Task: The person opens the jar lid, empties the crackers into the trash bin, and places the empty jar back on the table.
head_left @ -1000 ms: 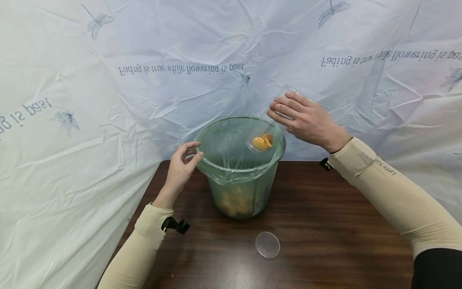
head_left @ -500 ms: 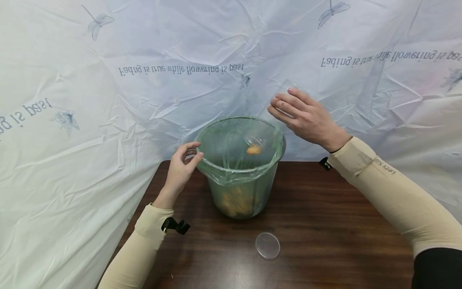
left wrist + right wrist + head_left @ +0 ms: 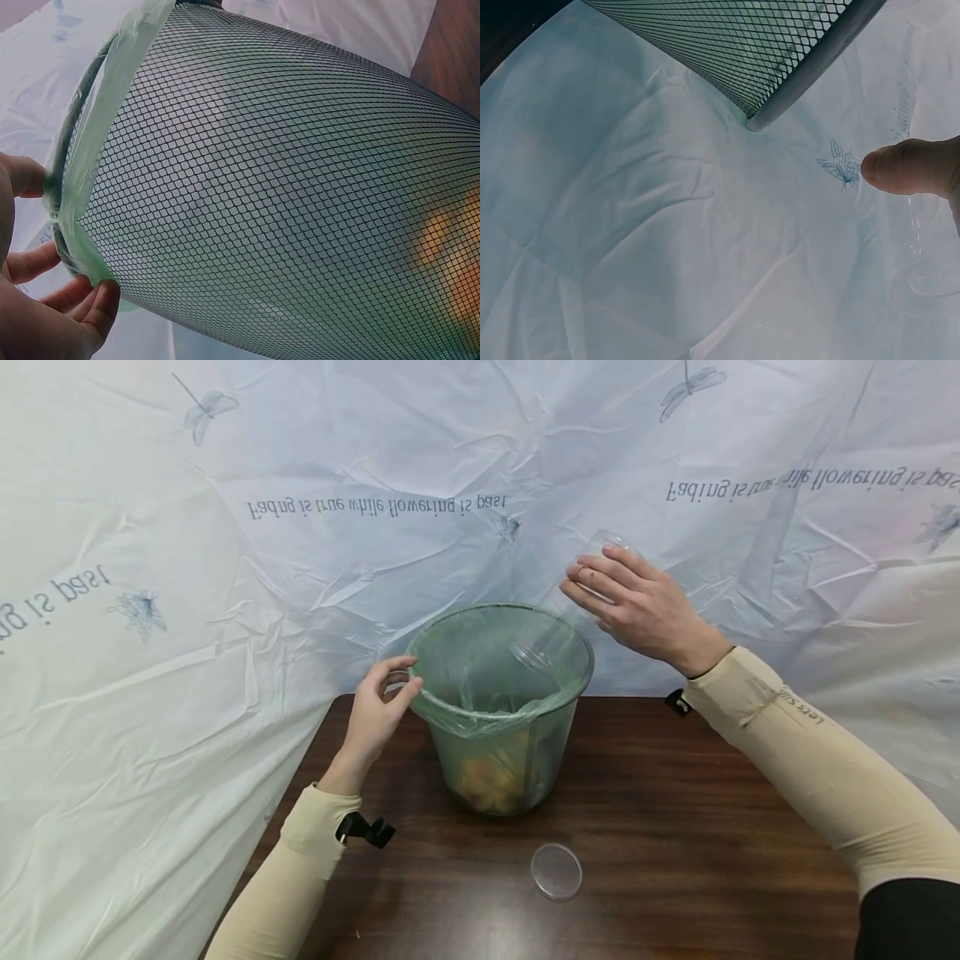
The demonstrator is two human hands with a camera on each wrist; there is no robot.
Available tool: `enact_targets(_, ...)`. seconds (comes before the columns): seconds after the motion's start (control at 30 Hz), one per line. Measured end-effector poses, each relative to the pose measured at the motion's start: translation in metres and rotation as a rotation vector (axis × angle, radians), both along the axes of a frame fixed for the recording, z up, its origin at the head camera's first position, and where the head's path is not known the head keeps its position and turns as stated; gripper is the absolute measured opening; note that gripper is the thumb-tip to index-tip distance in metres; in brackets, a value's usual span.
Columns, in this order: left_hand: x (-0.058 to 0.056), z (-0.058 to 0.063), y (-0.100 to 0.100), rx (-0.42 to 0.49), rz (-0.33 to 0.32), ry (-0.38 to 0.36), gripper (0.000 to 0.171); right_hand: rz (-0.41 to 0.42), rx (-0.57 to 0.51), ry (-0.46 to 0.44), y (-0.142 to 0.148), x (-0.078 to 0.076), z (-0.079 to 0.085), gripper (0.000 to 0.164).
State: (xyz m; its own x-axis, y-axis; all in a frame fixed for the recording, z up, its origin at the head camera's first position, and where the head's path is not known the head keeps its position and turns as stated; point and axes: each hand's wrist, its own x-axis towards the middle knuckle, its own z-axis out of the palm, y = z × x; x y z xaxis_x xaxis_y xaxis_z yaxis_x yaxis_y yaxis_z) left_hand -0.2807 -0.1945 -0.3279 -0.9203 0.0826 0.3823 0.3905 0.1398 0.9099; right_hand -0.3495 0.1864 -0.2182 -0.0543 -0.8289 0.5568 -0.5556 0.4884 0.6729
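A mesh wastebasket (image 3: 551, 752) stands upright on the table, lined with a thin green bag (image 3: 480, 727) folded over its rim. At the rim's left side my left hand (image 3: 378, 706) pinches the edge and bag between thumb and fingers; in the left wrist view the fingertips (image 3: 105, 292) press on the bag. My right hand (image 3: 637, 610) grips a clear plastic jar (image 3: 558, 622), tilted with its open mouth down inside the basket. No contents show in the jar. Blurred orange-yellow pieces (image 3: 491, 785) lie at the basket's bottom, seen through mesh and bag.
A clear round lid (image 3: 557, 872) lies on the dark wooden table (image 3: 697, 793) in front of the basket. White printed sheeting (image 3: 360, 560) hangs behind and along the left side.
The orange-yellow pieces have slid out of the jar's mouth and dropped into the basket. The bag's near edge has shifted a little at the rim. Both hands stay nearly in place.
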Motion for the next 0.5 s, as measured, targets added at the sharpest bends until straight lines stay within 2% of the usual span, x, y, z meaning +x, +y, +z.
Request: enact_targets(0.5, -0.0006, -0.0014, -0.0006, -0.018, 0.01, -0.015, 0.047, -0.017, -0.069, -0.086, 0.0072, 0.0013, -0.0035, 0.07)
